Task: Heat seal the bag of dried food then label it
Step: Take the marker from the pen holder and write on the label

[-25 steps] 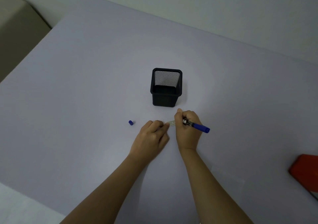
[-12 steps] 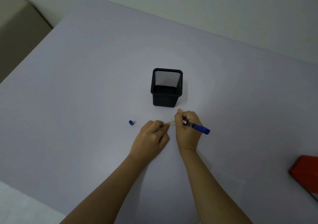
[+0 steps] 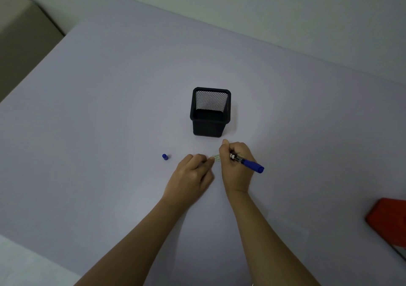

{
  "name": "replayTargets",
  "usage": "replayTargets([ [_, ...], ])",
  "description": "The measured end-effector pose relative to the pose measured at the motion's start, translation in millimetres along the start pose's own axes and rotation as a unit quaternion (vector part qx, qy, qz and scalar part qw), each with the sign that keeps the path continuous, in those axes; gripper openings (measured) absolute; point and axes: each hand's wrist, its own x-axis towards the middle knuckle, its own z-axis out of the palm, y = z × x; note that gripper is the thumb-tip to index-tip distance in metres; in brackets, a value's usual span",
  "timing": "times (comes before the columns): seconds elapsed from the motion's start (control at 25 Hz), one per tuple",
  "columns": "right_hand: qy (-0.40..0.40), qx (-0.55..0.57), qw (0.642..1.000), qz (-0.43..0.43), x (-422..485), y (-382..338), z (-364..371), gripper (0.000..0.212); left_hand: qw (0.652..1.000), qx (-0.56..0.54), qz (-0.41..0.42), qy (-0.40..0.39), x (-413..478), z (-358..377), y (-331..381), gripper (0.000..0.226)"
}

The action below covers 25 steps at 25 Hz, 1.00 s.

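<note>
Pale lilac counter [image 3: 109, 114], wide and mostly bare, under dim light; plain wall beyond its far edge. Near the middle, a black mesh pen holder [image 3: 210, 112], upright, nothing visible inside. Just near of it, both hands at work on a small pale label strip [image 3: 216, 157] flat on the counter.

Left hand [image 3: 191, 175] palm down, fingers [image 3: 207, 161] pressed together and bearing on the left end of the strip to pin it. Right hand [image 3: 236, 164] curled round a blue marker [image 3: 247, 163] in a writing grip, fingers pinching the barrel, tail end pointing right and near; tip hidden behind the knuckles, so contact with the strip cannot be told for sure. Marker cap [image 3: 165, 156] off, alone on the counter to the left of the left hand, well clear of it. At the right edge, near, part of a red object [image 3: 388, 222], cut off by the frame; what it is cannot be told.

No bag of dried food anywhere in view, nor any recognisable sealer. Judging by that, the labelling step in hand: writing on the strip, sealing probably done or set aside out of view, though not provable here.

Next move, as a guess: finish the lettering with the strip held steady, lift the marker clear without smearing, recap it with the cap from the left, drop it in the holder, then peel or lift the strip and press it onto the bag, wherever that lies. Thin strip, so likely fiddly to lift off the flat counter; a fingernail under one end probably needed.
</note>
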Motion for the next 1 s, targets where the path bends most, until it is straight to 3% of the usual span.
replayTargets([
  [0.44, 0.02, -0.014, 1.0, 0.009, 1.1, 1.4, -0.7, 0.038, 1.0, 0.005, 0.0, 0.002, 0.5, -0.8, 0.9, 0.029],
  [0.68, -0.032, -0.007, 0.999, -0.01, -2.1, -1.1, 0.6, 0.035, 1.0, 0.002, 0.001, 0.006, 0.4, 0.9, -0.2, 0.026],
  [1.0, -0.031, -0.011, 0.999, -0.013, -2.0, -1.6, 1.5, 0.038, 1.0, 0.006, 0.001, 0.002, -0.3, 1.6, -1.4, 0.028],
])
